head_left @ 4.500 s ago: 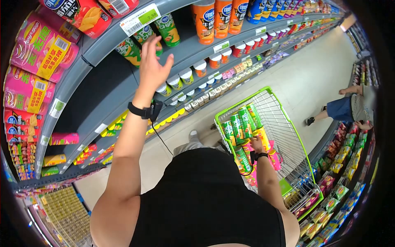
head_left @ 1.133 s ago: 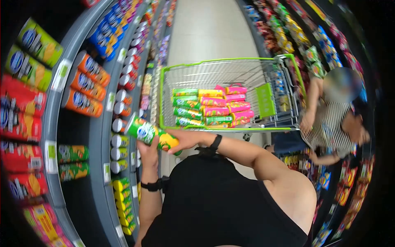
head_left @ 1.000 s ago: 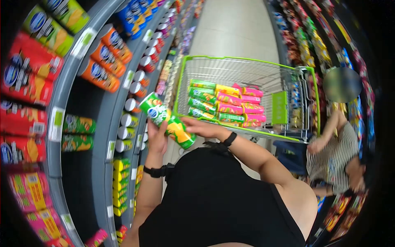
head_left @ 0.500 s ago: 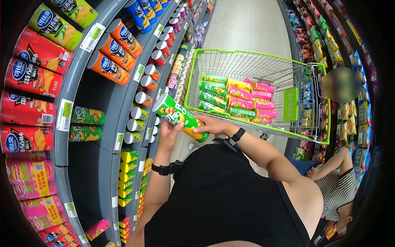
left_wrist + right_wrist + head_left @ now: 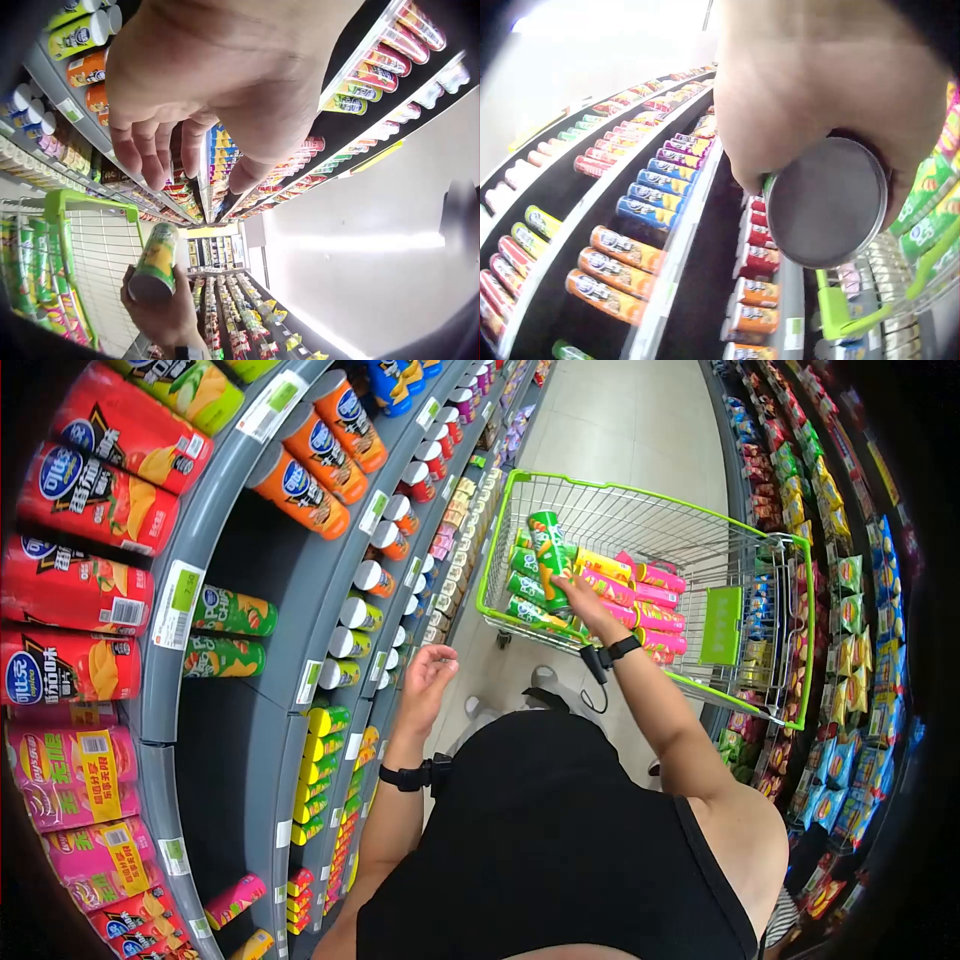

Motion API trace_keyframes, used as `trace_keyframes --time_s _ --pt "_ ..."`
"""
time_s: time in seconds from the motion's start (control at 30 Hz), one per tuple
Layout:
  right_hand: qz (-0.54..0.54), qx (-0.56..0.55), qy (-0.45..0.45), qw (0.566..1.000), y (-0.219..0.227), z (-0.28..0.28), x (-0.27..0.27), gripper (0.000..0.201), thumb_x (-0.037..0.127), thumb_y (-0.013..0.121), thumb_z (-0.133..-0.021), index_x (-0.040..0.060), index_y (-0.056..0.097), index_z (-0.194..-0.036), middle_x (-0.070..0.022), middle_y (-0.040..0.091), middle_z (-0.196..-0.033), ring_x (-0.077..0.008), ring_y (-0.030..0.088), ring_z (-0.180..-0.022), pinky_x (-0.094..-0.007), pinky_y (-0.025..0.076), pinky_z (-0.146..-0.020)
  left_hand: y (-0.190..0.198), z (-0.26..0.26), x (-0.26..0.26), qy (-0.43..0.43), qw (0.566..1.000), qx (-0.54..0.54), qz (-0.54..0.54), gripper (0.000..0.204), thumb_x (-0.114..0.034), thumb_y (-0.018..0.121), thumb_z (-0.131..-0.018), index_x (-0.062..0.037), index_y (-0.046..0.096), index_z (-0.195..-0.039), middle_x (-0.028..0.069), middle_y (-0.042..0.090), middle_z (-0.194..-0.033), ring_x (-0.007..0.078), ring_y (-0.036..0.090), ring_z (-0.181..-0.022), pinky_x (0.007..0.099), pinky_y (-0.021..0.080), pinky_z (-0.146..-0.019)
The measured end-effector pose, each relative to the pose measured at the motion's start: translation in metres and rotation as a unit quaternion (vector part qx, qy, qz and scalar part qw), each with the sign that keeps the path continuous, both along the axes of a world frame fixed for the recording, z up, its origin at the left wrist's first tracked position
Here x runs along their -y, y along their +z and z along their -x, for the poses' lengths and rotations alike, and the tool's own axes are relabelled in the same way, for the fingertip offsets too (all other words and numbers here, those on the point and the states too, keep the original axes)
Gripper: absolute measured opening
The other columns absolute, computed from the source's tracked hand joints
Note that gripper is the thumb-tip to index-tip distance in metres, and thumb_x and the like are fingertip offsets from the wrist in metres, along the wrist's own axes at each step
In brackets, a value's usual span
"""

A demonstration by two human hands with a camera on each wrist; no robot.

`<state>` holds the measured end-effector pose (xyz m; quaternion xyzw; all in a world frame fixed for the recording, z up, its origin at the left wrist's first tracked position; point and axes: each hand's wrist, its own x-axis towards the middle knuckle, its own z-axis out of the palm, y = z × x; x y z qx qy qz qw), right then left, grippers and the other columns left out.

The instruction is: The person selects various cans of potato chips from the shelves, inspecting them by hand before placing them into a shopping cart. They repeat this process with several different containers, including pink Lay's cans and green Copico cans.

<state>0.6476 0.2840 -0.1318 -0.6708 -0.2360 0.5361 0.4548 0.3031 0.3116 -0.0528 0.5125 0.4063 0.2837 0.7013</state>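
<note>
My right hand (image 5: 592, 608) grips a green chip can (image 5: 548, 558) near its bottom end, above the cart's near left part. In the right wrist view the can's round metal base (image 5: 827, 202) faces the camera, with fingers of the right hand (image 5: 817, 97) around it. The left wrist view also shows the can (image 5: 156, 264) held in that hand. My left hand (image 5: 428, 690) is raised between the shelf and my body, holding nothing, its fingers loosely bent. Several green cans (image 5: 530, 586) and pink cans (image 5: 656, 617) lie in the cart (image 5: 640, 500).
On the left, shelves carry red cans (image 5: 98, 495), orange cans (image 5: 318, 460) and two green cans (image 5: 232, 610) lying on their sides. Bagged snacks (image 5: 850, 640) line the right side of the aisle. The floor (image 5: 615, 430) runs ahead beyond the cart.
The green can was between both hands; the left hand has let it go, and the right hand has carried it right, over the cart. The person at the right has mostly left view.
</note>
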Motion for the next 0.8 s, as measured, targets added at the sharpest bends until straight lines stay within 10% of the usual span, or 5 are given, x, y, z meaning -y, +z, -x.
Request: trace_keyframes --time_s 0.2,0.4,0.7,0.8 --pt "0.016 0.133 0.118 0.984 -0.068 -0.048 0.015 0.059 0.030 0.072 -0.091 0.0008 0.051 -0.139 -0.0103 0.065 -0.123 -0.0184 0.060 -0.111 -0.0332 0.049 -0.093 -0.015 0.017 0.014 0.015 0.999 -0.018 0.046 0.018 -0.009 0.065 -0.095 -0.0042 0.058 -0.110 0.0015 0.062 -0.101 0.0076 0.058 -0.092 0.0242 0.046 -0.085" --pt "0.070 0.212 0.259 0.940 -0.250 -0.115 0.006 0.059 0.014 0.076 -0.086 0.0008 0.051 -0.138 -0.0107 0.064 -0.126 -0.0213 0.059 -0.116 -0.0358 0.047 -0.099 -0.007 0.004 0.029 0.127 0.990 -0.029 0.053 0.017 -0.010 0.065 -0.095 -0.0047 0.058 -0.110 0.0008 0.061 -0.100 0.0078 0.058 -0.092 0.0251 0.047 -0.085" --pt "0.087 0.030 0.260 0.961 -0.189 -0.082 -0.028 0.064 0.020 0.075 -0.089 -0.0004 0.046 -0.143 -0.0127 0.063 -0.128 -0.0230 0.058 -0.117 -0.0368 0.043 -0.102 -0.003 -0.053 0.057 0.173 0.978 -0.118 0.002 0.019 -0.018 0.068 -0.095 -0.0059 0.059 -0.107 0.0005 0.061 -0.101 0.0096 0.058 -0.090 0.0263 0.048 -0.078" --pt "0.046 0.006 0.320 0.946 -0.257 -0.097 -0.025 0.068 0.016 0.077 -0.087 0.0000 0.042 -0.143 -0.0112 0.066 -0.120 -0.0217 0.062 -0.109 -0.0363 0.049 -0.095 0.008 -0.055 0.059 0.212 0.965 -0.153 -0.008 0.017 -0.016 0.068 -0.096 -0.0078 0.059 -0.107 -0.0012 0.060 -0.103 0.0090 0.057 -0.094 0.0263 0.047 -0.081"
